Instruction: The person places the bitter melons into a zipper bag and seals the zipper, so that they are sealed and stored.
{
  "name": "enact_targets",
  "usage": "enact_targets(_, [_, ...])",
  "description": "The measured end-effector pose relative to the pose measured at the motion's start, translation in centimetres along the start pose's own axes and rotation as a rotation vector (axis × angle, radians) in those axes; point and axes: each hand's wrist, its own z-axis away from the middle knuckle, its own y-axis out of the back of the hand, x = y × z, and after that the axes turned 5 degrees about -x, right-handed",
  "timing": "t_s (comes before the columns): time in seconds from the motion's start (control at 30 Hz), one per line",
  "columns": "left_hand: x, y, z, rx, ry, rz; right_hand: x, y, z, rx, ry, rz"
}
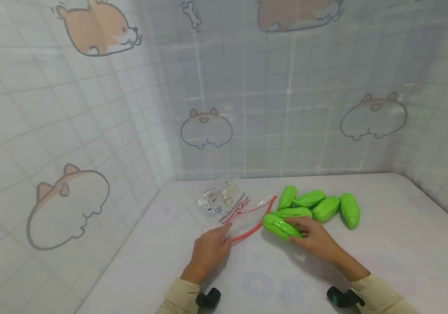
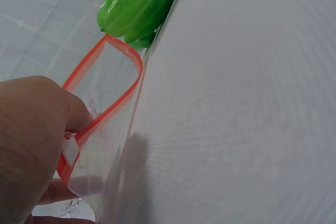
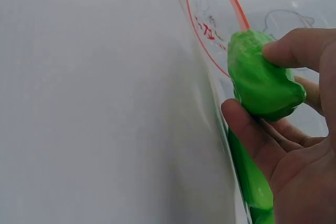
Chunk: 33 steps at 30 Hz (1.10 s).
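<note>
A clear zip bag [image 1: 243, 218] with a red rim lies at the middle of the table, its mouth spread toward the right. My left hand [image 1: 210, 248] pinches the bag's near rim between thumb and fingers; in the left wrist view the red rim [image 2: 113, 109] forms an open loop. My right hand [image 1: 318, 240] grips a shiny green toy vegetable [image 1: 280, 226], its tip beside the bag's mouth. In the right wrist view the thumb and fingers hold this green piece [image 3: 257, 77] around one end. Its exact kind is unclear.
Several more green pieces [image 1: 327, 208] lie in a group behind and right of my right hand, one [image 1: 350, 211] at the right end. Printed curtain walls [image 1: 286, 109] stand behind and beside the white table [image 1: 149, 261]. Black bands [image 1: 208, 298] circle both wrists.
</note>
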Motion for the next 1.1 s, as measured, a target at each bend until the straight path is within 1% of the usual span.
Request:
enact_targets(0.1, [-0.1, 0.1, 0.3, 0.003, 0.000, -0.001, -0.1, -0.4, -0.3, -0.014, 0.002, -0.009])
enact_targets(0.3, [-0.1, 0.1, 0.2, 0.018, -0.009, 0.006, -0.1, -0.9, -0.9, -0.010, 0.010, -0.003])
enact_targets(0.67, [-0.1, -0.2, 0.2, 0.022, -0.010, 0.030, -0.5, -1.7, -1.5, 0.001, 0.006, -0.010])
enact_targets(0.83, [-0.1, -0.3, 0.1, 0.005, -0.003, 0.036, -0.7, -2.3, -2.0, 0.003, 0.029, 0.000])
enact_targets(1.1, [0.1, 0.0, 0.1, -0.006, -0.003, 0.027, -0.7, -3.0, -2.8, -0.002, 0.015, 0.004])
